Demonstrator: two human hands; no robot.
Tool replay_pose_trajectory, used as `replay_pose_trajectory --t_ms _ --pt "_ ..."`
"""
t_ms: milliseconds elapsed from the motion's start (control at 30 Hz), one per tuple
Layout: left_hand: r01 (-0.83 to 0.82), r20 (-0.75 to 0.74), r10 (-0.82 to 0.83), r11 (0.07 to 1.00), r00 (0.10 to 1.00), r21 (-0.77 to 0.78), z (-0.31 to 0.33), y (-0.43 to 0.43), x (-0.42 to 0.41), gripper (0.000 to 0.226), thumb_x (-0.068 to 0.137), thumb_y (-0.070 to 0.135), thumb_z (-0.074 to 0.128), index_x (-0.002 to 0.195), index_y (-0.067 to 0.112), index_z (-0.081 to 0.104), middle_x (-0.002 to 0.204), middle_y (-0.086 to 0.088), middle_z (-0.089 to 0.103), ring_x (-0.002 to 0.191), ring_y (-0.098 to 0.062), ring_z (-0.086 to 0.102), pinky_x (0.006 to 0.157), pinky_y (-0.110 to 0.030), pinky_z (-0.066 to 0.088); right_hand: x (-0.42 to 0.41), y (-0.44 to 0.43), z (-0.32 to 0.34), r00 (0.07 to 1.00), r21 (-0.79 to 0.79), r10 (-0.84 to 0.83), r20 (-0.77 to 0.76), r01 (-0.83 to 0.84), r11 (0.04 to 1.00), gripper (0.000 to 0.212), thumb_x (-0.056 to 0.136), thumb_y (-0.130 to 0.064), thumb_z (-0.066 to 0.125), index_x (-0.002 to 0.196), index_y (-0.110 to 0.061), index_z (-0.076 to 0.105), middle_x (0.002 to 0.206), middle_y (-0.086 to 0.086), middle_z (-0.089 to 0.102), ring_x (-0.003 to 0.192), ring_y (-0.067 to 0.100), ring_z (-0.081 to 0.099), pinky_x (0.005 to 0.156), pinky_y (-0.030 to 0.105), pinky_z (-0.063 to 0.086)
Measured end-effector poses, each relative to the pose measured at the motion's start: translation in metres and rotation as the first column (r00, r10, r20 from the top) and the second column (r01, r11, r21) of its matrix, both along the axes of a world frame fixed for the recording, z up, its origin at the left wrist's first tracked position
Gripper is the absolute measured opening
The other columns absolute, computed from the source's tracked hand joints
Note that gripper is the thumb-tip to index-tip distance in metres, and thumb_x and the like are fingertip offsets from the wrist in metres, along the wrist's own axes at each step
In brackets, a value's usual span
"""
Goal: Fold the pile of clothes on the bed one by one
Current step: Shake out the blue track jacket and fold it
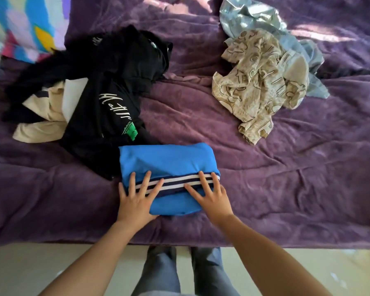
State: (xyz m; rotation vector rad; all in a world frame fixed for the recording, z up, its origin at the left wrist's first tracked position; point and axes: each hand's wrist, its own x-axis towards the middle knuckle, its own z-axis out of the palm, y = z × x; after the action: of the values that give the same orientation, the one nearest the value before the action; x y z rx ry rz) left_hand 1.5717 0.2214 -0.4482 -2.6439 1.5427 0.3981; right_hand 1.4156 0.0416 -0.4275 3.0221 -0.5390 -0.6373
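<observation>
A bright blue garment (pixel 167 161) with a navy-and-white striped band lies folded into a compact rectangle on the purple bedspread (pixel 286 189), near the front edge. My left hand (pixel 136 201) lies flat on its left near corner, fingers spread across the stripes. My right hand (pixel 210 199) presses flat on its right near part, fingers straight. To the left lies a heap of black clothes (pixel 107 99) with white lettering and a green patch, over a cream garment (pixel 45 116). At the back right sits a crumpled beige patterned garment (pixel 261 86) on a pale blue one (pixel 250 20).
A colourful patterned cloth (pixel 19 24) lies at the back left corner. The bed's front edge runs across the lower frame, with pale floor (pixel 51 263) below it. My legs in grey-blue trousers (pixel 179 272) stand against the bed.
</observation>
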Motion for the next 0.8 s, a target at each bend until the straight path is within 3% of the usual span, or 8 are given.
replay_pose_trajectory --t_ms 133,200,300,400,533,600,733,800 --pt "-0.075 -0.035 0.074 0.997 0.997 -0.014 0.001 -0.013 -0.015 0.124 0.032 0.051 0.088 0.139 0.024 0.031 0.140 -0.021 0.034 0.122 -0.050 0.035 0.081 -0.071 0.039 0.006 -0.025 0.030 0.985 -0.078 0.103 0.138 -0.093 0.993 0.107 0.023 -0.014 0.087 0.121 -0.037 0.051 0.120 0.009 0.042 0.092 0.038 0.048 0.035 0.025 0.043" --pt "-0.131 -0.105 0.130 0.991 0.986 -0.004 0.003 -0.021 -0.028 0.123 0.034 0.052 0.087 0.139 0.021 0.030 0.137 -0.025 0.037 0.120 -0.052 0.042 0.078 -0.070 0.041 0.007 -0.036 0.054 0.969 -0.112 0.177 0.172 -0.159 0.981 0.092 0.024 -0.012 0.087 0.110 -0.036 0.067 0.115 0.007 0.048 0.083 0.036 0.056 0.033 0.022 0.040" --pt "-0.181 -0.255 0.175 0.983 0.951 0.000 0.010 -0.051 -0.057 0.113 0.037 0.055 0.084 0.133 0.016 0.038 0.130 -0.029 0.048 0.112 -0.051 0.052 0.073 -0.065 0.046 -0.013 -0.055 0.101 0.954 -0.162 0.255 0.157 -0.230 0.960 0.078 0.023 -0.012 0.087 0.097 -0.033 0.073 0.102 0.005 0.066 0.066 0.029 0.063 0.034 0.021 0.038" --pt "-0.153 -0.391 0.127 0.988 0.912 -0.036 0.026 -0.094 -0.102 0.089 0.055 0.056 0.062 0.130 0.012 0.040 0.116 -0.025 0.060 0.098 -0.045 0.062 0.068 -0.052 0.053 -0.051 -0.081 0.146 0.955 -0.201 0.284 0.082 -0.264 0.943 0.070 0.020 -0.020 0.087 0.087 -0.035 0.075 0.091 0.001 0.071 0.061 0.024 0.063 0.035 0.020 0.039" --pt "-0.132 -0.524 0.001 0.968 0.852 -0.213 0.048 -0.168 -0.174 0.114 0.017 0.024 0.094 0.119 0.007 0.045 0.083 -0.016 0.069 0.062 -0.035 0.066 0.042 -0.035 0.052 -0.116 -0.123 0.198 0.959 -0.293 0.281 -0.037 -0.279 0.914 0.059 0.027 -0.029 0.088 0.083 -0.040 0.074 0.090 -0.003 0.071 0.061 0.021 0.063 0.037 0.018 0.040" --pt "-0.143 -0.527 -0.023 0.952 0.849 -0.272 0.062 -0.210 -0.206 0.105 0.022 0.013 0.094 0.118 0.006 0.054 0.076 -0.015 0.067 0.057 -0.035 0.065 0.036 -0.035 0.049 -0.154 -0.148 0.226 0.957 -0.356 0.286 -0.041 -0.281 0.891 0.054 0.032 -0.029 0.087 0.082 -0.041 0.073 0.091 -0.003 0.072 0.063 0.021 0.063 0.037 0.018 0.042" --pt "-0.202 -0.516 -0.080 0.861 0.853 -0.467 0.111 -0.288 -0.268 0.066 0.066 -0.001 0.077 0.127 0.001 0.054 0.105 -0.021 0.065 0.089 -0.043 0.063 0.065 -0.047 0.053 -0.223 -0.203 0.280 0.968 -0.483 0.246 -0.042 -0.236 0.843 0.050 0.033 -0.030 0.086 0.079 -0.040 0.072 0.091 -0.003 0.071 0.063 0.021 0.061 0.037 0.017 0.039" --pt "-0.242 -0.517 -0.077 0.819 0.852 -0.521 0.133 -0.320 -0.296 0.063 0.071 0.000 0.073 0.129 -0.001 0.051 0.111 -0.022 0.062 0.095 -0.044 0.060 0.071 -0.048 0.051 -0.250 -0.227 0.303 0.967 -0.520 0.253 -0.021 -0.226 0.824 0.048 0.034 -0.027 0.087 0.078 -0.038 0.073 0.090 -0.002 0.071 0.064 0.023 0.061 0.037 0.018 0.042"
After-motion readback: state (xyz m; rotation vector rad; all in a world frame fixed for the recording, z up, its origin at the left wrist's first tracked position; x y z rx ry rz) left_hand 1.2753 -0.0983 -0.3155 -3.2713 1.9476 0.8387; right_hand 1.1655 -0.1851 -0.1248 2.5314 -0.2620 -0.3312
